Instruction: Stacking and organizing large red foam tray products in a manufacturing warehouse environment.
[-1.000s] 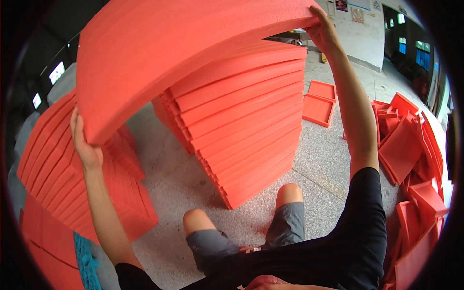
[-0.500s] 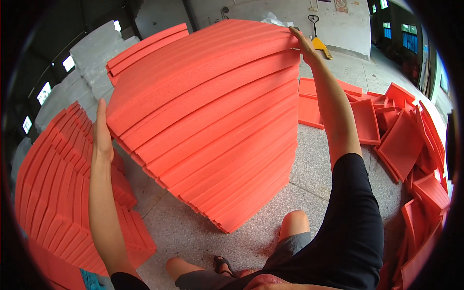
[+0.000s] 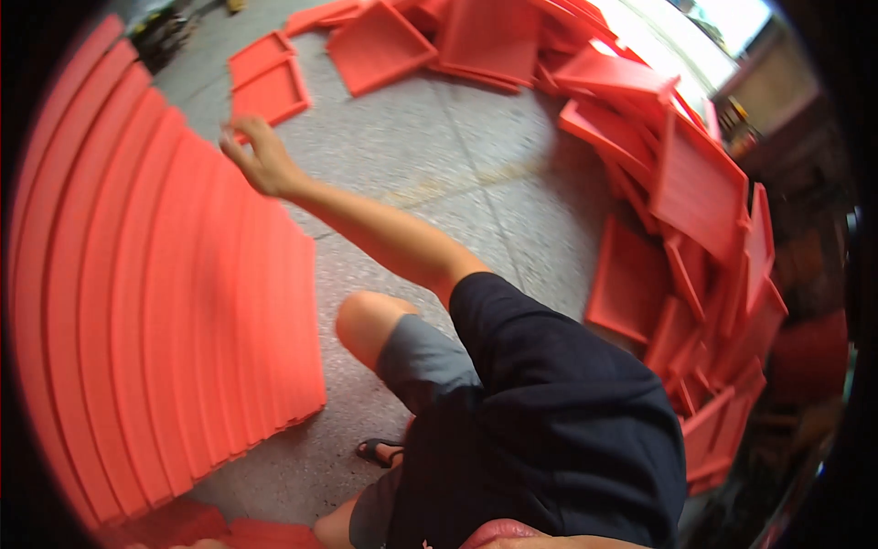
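A tall stack of red foam-like trays (image 3: 183,293) fills the left side, its layered edges toward me. Beside its upper right edge hangs my right hand (image 3: 261,157), off the stack, with nothing in it. Its fingers are loosely bent, with a gap between thumb and fingertips. My left hand is out of view. Past my right hand, a few shallow red trays (image 3: 268,78) with raised rims lie on the floor.
A heap of loose red trays (image 3: 700,178) curves from the far side round to my right. Speckled grey floor (image 3: 393,146) lies between heap and stack. More red pieces (image 3: 270,532) sit low at the left, near my leg.
My view has swung to the right, so the stack now appears at the left. Both hands were on the stack's sides; the right has come off it, and the left has gone out of view.
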{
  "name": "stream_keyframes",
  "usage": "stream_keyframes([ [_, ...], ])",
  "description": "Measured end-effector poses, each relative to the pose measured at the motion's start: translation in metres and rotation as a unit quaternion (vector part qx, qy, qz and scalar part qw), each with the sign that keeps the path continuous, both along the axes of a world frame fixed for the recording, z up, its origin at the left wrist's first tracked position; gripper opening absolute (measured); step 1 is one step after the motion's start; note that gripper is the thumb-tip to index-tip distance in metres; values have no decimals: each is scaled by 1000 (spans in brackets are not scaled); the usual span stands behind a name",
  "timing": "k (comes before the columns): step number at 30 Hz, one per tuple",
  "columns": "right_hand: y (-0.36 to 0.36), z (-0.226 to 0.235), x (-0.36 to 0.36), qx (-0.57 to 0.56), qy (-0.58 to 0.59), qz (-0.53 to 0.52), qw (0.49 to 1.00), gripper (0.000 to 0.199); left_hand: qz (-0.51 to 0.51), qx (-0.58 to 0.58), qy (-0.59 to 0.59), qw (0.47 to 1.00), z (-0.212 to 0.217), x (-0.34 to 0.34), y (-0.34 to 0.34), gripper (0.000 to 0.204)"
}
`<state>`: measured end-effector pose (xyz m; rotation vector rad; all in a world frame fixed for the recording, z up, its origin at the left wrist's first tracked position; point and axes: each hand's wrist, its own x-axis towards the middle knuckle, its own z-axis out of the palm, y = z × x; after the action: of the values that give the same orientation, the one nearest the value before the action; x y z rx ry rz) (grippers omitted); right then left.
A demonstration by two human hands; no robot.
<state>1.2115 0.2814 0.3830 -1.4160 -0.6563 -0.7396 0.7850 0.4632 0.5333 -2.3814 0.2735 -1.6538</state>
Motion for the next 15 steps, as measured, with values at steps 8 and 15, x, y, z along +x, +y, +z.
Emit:
stream_keyframes([
  [8,-341,-359,-428,-272,883,-105,368,71,181,-634,672,338,-358,-33,-129,66],
  [15,-434,-385,-524,-365,832,-73,411,64,83,-686,706,152,-374,-56,-217,79],
])
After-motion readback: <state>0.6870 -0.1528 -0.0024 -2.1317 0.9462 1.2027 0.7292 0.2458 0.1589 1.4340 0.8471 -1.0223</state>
